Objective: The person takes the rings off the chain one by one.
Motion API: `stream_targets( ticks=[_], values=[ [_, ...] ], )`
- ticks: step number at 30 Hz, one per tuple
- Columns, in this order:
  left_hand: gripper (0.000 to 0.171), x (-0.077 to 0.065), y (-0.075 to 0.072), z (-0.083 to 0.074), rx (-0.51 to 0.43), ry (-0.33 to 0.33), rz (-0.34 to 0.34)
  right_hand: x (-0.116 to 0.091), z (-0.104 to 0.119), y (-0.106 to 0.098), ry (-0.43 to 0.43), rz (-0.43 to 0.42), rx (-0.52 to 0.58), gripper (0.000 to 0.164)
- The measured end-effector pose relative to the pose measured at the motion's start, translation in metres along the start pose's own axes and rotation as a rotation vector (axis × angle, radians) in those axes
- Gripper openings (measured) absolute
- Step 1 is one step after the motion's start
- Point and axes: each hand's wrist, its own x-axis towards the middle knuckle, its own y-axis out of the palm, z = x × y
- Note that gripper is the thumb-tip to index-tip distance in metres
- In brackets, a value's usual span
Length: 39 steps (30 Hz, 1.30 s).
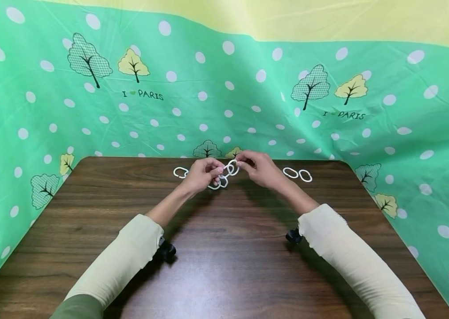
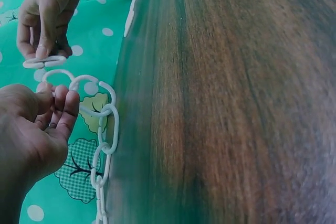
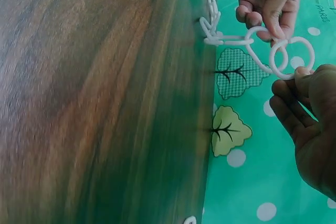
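Observation:
My left hand [image 1: 204,173] pinches a white oval link at the end of a chain of white links [image 2: 116,129]. Several joined links hang from its fingers and trail along the table's far edge in the left wrist view. Facing it, my right hand [image 1: 259,169] grips another white link [image 3: 312,52] between thumb and fingertips. That link overlaps the chain's end link in the right wrist view, close to the left fingertips. The left fingers partly cover the place where the links come together.
Two loose white links [image 1: 285,169] lie to the right on the brown wooden table [image 1: 224,248]. Another white link [image 1: 174,172] shows left of my left hand. A green dotted cloth [image 1: 208,106] with printed trees hangs behind the table and along both sides.

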Motion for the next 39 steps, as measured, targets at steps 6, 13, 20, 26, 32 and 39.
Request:
stream_targets(
  ticks=[6, 13, 20, 26, 32, 39],
  values=[
    [0.019, -0.001, -0.001, 0.000, -0.010, 0.013, -0.013, -0.006, -0.005, -0.011, 0.110, 0.017, -0.014, 0.013],
    [0.017, 0.000, -0.002, 0.000, -0.024, 0.037, -0.015, -0.015, -0.014, -0.023, 0.192, 0.019, -0.002, 0.018],
    [0.017, 0.001, -0.003, -0.001, 0.023, 0.037, -0.024, -0.023, -0.025, -0.028, 0.255, 0.020, 0.016, 0.022],
    [0.019, 0.001, -0.003, -0.001, 0.070, 0.059, -0.034, -0.030, -0.032, -0.030, 0.329, 0.033, 0.051, 0.022],
    [0.018, 0.001, -0.002, -0.002, 0.111, 0.076, -0.050, -0.032, -0.043, -0.032, 0.388, 0.046, 0.050, 0.022],
    [0.020, 0.002, -0.001, -0.001, 0.098, 0.083, -0.039, -0.035, -0.054, -0.030, 0.511, 0.080, 0.107, 0.025]
  ],
)
